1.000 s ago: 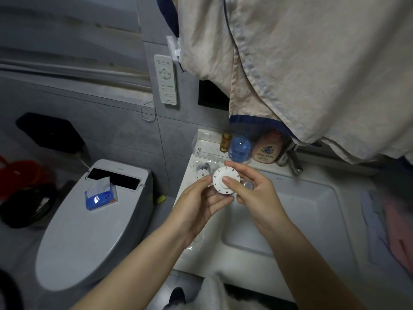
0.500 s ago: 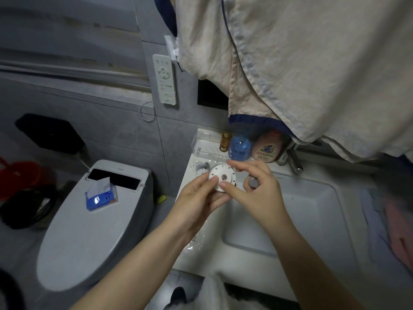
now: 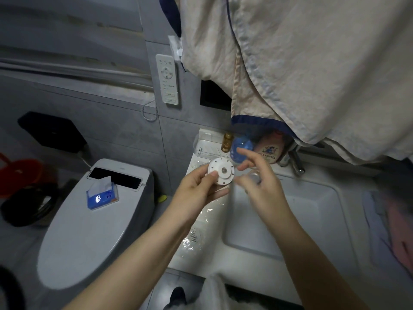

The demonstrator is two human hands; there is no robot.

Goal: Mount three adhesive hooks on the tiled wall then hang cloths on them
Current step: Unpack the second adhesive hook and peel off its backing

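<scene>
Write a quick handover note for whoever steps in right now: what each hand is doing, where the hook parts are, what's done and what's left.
Left hand pinches the round white hook base over the sink edge. Right hand is beside it, fingers loosely spread; a small clear piece sits in its palm, blurred. Plastic packaging lies on the sink's left rim. No hook visible on the tiled wall. Left: mount all three, hang cloths.

Round white hook base [image 3: 221, 171], central hole facing up, tilted, held above the sink edge
</scene>
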